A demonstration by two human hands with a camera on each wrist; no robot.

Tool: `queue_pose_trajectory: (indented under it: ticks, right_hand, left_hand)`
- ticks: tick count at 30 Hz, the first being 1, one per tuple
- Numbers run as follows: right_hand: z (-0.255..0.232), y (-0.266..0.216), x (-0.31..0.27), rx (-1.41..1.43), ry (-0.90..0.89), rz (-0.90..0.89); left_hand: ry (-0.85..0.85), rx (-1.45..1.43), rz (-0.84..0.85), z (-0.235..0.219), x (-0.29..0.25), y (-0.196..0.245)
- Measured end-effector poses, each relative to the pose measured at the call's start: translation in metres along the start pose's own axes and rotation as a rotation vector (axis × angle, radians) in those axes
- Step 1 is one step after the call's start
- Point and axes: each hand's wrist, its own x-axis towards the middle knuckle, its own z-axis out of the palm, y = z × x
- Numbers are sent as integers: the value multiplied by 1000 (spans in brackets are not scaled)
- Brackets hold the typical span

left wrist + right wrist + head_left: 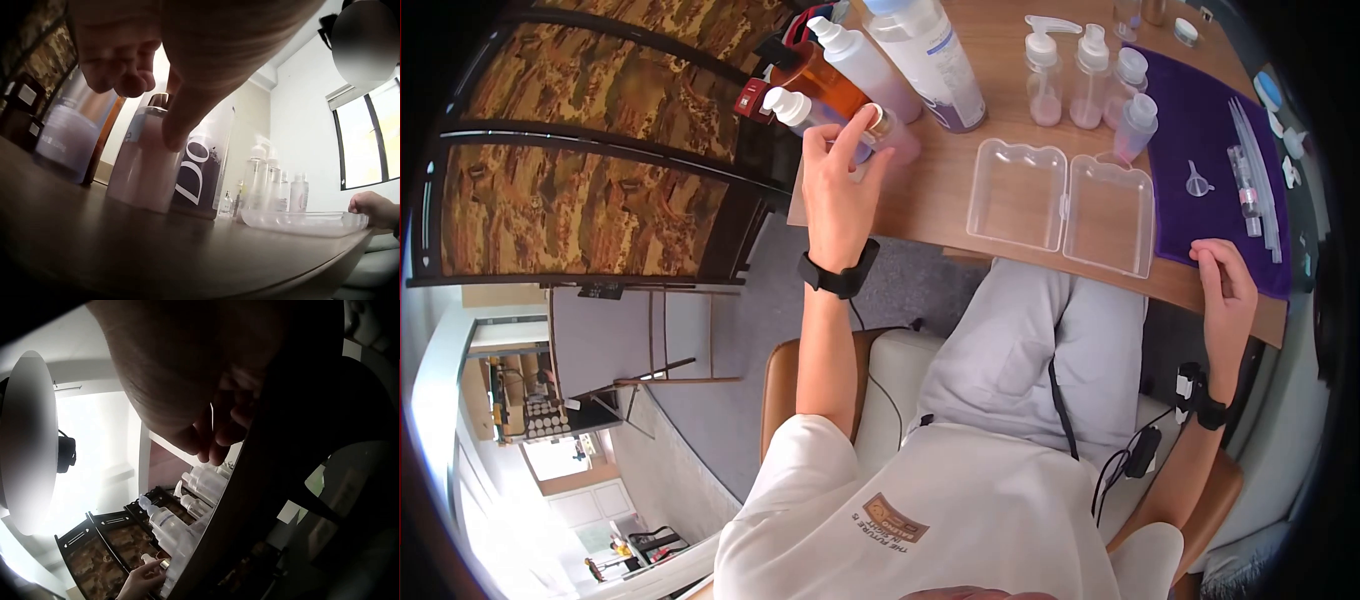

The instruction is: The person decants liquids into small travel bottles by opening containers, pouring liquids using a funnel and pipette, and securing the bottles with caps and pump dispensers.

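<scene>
My left hand (836, 190) is at a bottle of pink liquid (142, 165) with a gold-coloured cap, index finger at the cap and thumb along its side. The bottle stands upright on the table; my other fingers are bent clear of it. Beside it are a white-capped bottle (788, 104), an amber bottle (812, 75), a white pump-top bottle (865, 65) and a large bottle with a blue top (930, 70). My right hand (1228, 275), loosely bent and holding nothing, rests near the table's front edge, by the purple cloth (1190, 220).
An open clear plastic case (1015, 235) lies near the front edge. Several small clear bottles (1088, 85) with pink liquid stand behind it. On the cloth are a small funnel (1198, 182), a small clear tube (1245, 190) and long clear strips (1262, 195). A patterned screen (580, 210) stands left.
</scene>
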Motion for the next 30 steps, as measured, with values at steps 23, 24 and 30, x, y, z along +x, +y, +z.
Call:
queue_pose_trajectory:
  ticks: [23,24,30]
  right_hand:
    - [0,1,1,44,-3,-17]
    - [0,0,1,47,-2,-11]
    - [3,-7,1,37,13,22]
  left_hand:
    - [73,-288,-109,-19,-15,4]
    - [68,-337,-110,-19,-19,4]
    - [-42,-337,-110,-18,-41,-3]
